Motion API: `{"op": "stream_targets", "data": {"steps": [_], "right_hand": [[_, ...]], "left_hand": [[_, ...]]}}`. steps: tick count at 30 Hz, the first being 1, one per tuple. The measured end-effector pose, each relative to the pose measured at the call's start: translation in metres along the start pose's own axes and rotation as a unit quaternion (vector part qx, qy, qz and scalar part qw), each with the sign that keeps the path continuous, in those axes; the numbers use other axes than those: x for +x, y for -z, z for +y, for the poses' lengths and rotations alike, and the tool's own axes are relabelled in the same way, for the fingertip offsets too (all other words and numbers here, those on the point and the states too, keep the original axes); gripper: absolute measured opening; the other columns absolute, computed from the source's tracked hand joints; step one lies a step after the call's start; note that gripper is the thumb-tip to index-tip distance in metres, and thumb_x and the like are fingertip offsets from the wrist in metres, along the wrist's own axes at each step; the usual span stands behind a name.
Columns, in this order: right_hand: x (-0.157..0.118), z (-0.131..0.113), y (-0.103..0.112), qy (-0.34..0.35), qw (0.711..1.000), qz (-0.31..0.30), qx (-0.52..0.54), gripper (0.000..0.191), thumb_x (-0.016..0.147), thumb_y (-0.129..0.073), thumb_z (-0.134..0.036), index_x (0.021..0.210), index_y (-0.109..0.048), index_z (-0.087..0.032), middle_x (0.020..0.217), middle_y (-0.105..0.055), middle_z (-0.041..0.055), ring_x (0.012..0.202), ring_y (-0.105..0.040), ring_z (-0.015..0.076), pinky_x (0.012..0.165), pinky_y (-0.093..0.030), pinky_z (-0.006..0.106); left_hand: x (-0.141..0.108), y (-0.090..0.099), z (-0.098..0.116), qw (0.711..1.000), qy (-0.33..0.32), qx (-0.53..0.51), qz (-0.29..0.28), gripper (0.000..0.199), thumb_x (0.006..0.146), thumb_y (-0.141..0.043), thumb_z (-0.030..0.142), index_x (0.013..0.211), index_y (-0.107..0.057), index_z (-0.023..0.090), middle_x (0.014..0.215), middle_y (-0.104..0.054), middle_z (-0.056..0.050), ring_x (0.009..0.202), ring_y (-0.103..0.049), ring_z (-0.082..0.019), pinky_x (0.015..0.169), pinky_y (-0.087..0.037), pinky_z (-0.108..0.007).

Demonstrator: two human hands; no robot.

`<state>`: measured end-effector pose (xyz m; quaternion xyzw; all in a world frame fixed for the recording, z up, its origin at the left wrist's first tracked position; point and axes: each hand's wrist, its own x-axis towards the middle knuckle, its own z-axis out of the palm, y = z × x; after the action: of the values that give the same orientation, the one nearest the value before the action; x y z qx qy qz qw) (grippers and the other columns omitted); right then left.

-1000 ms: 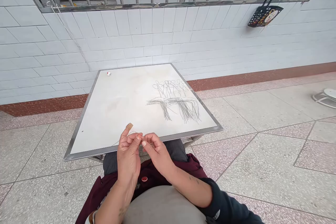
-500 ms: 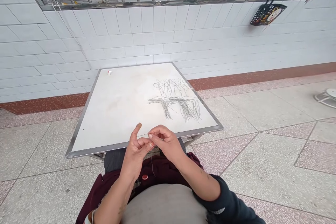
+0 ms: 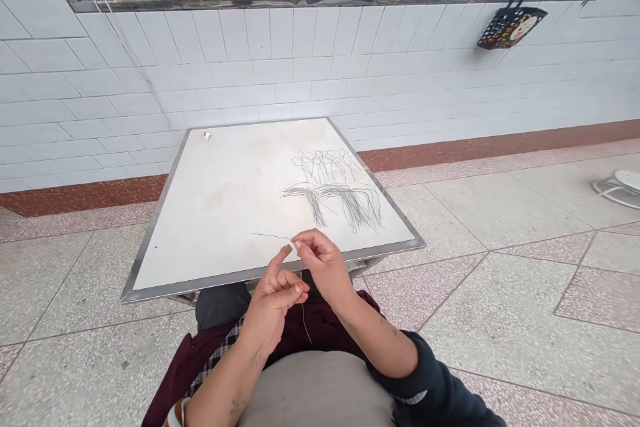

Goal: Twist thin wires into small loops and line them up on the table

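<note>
Over the near edge of the white table (image 3: 215, 213), both my hands work on a thin wire (image 3: 271, 235). My right hand (image 3: 326, 270) pinches it between thumb and fingertips, and one end sticks out leftward above the tabletop. Lower and to the left, my left hand (image 3: 273, 297) has thumb and fingers pressed together on the wire, its index finger raised. A tail of wire hangs below the left fingertips over my lap. On the table's right side lie a bundle of loose, bent dark wires (image 3: 357, 207) and, behind it, several wires with looped ends (image 3: 323, 160).
A small red-and-white object (image 3: 207, 137) sits at the table's far left corner. A patterned bag (image 3: 513, 23) hangs from the window bars (image 3: 295, 2) on the tiled wall. At far right stands a round stool (image 3: 620, 188) on the floor.
My hands have moved apart slightly, the right one up and the left one down and rightward. The wire's end now points left above the table.
</note>
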<state>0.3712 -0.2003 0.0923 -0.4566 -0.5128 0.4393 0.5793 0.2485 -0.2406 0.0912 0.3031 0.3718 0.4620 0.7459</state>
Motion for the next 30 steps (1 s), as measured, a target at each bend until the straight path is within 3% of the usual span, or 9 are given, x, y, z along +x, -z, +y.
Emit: {"op": "stream_targets", "data": {"steps": [5,9,15,23,30], "right_hand": [[0.04,0.028,0.014,-0.029,0.997,0.05,-0.051,0.016,0.081,-0.052,-0.035,0.081,-0.058,-0.02,0.066,-0.05,-0.0032,0.058,-0.043,0.0105,0.056,-0.037,0.023],[0.082,0.05,0.03,-0.052,0.988,0.047,-0.136,0.017,0.078,-0.049,-0.035,0.077,-0.057,-0.019,0.062,-0.049,-0.0038,0.055,-0.041,0.0103,0.051,-0.035,0.021],[0.139,0.07,0.055,-0.051,0.966,0.051,-0.25,0.017,0.08,-0.047,-0.029,0.079,-0.06,-0.019,0.069,-0.056,-0.0018,0.06,-0.047,0.0122,0.055,-0.036,0.022],[0.187,0.099,0.062,-0.037,0.92,-0.006,-0.39,0.021,0.089,-0.044,-0.019,0.084,-0.064,-0.019,0.086,-0.062,0.001,0.077,-0.053,0.0131,0.064,-0.035,0.023],[0.203,0.12,0.07,-0.033,0.883,-0.022,-0.467,0.025,0.094,-0.042,-0.025,0.09,-0.066,-0.021,0.092,-0.061,0.0025,0.086,-0.054,0.0141,0.064,-0.037,0.023]], "left_hand": [[0.008,-0.001,-0.018,0.998,0.051,-0.019,0.009,0.062,0.072,-0.072,0.016,0.13,-0.05,0.021,0.072,-0.059,0.002,0.071,-0.055,-0.011,0.073,-0.043,-0.026],[0.016,0.002,-0.024,0.998,0.065,-0.012,0.022,0.059,0.073,-0.071,0.016,0.128,-0.051,0.023,0.074,-0.059,0.002,0.069,-0.054,-0.009,0.073,-0.043,-0.025],[0.028,0.009,-0.041,0.986,0.151,0.07,-0.031,0.059,0.067,-0.075,0.024,0.122,-0.055,0.021,0.07,-0.061,0.001,0.061,-0.053,-0.01,0.063,-0.041,-0.024],[0.069,0.034,-0.054,0.983,0.042,0.179,0.008,0.062,0.064,-0.075,0.042,0.119,-0.056,0.02,0.065,-0.059,0.001,0.06,-0.054,-0.015,0.059,-0.041,-0.028],[0.103,0.06,-0.029,0.971,-0.032,0.234,0.041,0.053,0.073,-0.068,0.046,0.12,-0.057,0.024,0.069,-0.057,0.001,0.068,-0.053,-0.016,0.068,-0.042,-0.029]]}}
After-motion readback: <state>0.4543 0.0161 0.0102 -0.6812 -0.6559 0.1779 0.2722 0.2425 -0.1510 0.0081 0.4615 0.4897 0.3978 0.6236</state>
